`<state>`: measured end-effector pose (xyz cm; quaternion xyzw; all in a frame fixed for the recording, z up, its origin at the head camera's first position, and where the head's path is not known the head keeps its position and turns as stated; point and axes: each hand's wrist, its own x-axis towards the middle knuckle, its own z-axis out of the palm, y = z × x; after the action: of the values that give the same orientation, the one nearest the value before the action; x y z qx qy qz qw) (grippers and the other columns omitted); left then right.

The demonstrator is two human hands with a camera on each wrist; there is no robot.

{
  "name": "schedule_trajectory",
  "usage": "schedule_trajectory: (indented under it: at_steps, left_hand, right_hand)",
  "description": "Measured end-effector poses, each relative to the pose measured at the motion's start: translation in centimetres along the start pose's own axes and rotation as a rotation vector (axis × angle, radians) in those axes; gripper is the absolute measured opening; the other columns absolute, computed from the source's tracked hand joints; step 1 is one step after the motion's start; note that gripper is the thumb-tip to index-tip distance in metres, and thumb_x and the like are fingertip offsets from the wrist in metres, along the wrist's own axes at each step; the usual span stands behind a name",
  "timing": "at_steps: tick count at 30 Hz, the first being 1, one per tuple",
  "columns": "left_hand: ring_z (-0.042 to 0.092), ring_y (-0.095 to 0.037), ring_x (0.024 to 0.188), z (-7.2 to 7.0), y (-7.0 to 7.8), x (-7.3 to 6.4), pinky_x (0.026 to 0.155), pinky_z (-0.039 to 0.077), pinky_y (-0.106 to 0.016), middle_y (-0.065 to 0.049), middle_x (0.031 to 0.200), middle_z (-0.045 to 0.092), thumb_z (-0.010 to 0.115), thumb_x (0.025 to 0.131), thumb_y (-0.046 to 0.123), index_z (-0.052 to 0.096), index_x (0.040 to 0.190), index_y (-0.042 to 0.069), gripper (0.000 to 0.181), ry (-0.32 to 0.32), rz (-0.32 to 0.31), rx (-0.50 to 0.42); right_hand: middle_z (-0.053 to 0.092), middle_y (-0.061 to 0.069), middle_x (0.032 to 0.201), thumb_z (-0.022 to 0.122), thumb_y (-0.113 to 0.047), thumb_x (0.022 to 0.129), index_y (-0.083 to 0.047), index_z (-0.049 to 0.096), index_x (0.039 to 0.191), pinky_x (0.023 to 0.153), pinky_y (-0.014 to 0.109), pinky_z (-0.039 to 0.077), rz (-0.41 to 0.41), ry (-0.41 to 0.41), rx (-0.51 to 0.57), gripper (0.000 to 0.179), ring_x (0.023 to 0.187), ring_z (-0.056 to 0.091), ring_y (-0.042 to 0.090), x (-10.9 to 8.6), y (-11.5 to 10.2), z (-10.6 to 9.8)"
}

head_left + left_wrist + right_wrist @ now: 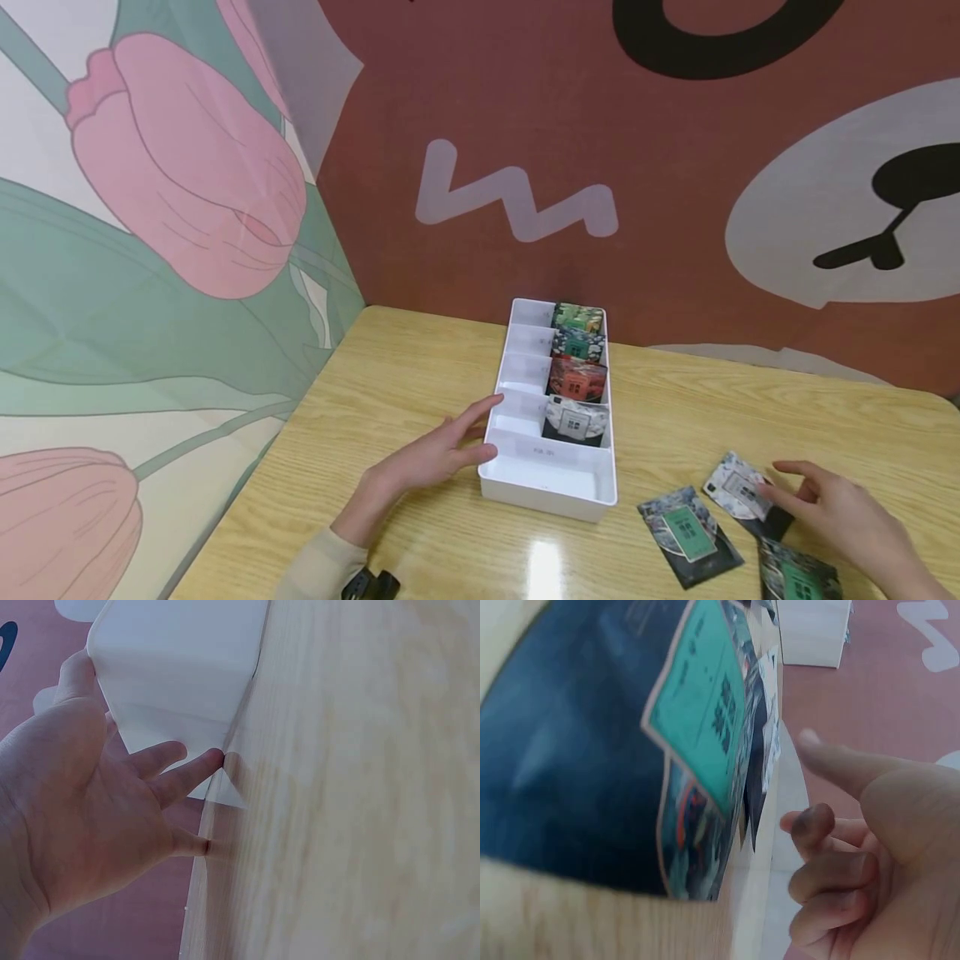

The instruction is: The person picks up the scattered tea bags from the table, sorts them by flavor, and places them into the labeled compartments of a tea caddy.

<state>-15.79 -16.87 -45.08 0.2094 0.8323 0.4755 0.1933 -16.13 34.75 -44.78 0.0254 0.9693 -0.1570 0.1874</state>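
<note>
A white divided tray (547, 492) stands on the table, with small flat sachets in several compartments and its nearest compartment bare. My left hand (438, 450) rests at the tray's left side, thumb and fingers spread. In the left wrist view, the fingers of the left hand (112, 780) lie along the white wall. Over on the right, my right hand (847, 508) hovers at a white-and-black sachet (738, 487), its thumb overlapping the edge. The right wrist view shows that hand (855, 855) with loosely bent fingers and nothing between them.
A dark sachet with a green label (690, 533) lies left of the white one, and another green-labelled sachet (798, 575) is nearer the front edge. Inside the tray are a white sachet (576, 421), a red one (577, 381) and green ones behind. A painted wall (480, 275) borders the table.
</note>
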Motion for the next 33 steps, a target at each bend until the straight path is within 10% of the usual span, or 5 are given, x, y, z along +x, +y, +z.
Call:
schedule_trajectory:
  at_steps: [33]
  left_hand:
    - [0.04,-0.017,0.144,0.12,0.04,-0.05,0.12,-0.007,-0.062,0.0,0.157,0.04,0.052,0.102,0.044,0.013,0.155,0.049,0.066,0.005,-0.016,-0.001]
  right_hand:
    - [0.067,0.019,0.097,0.062,-0.079,0.077,0.005,0.059,0.111,0.071,0.047,0.049,0.066,-0.143,0.036,0.091,0.088,0.063,0.03,0.23,1.0,0.46]
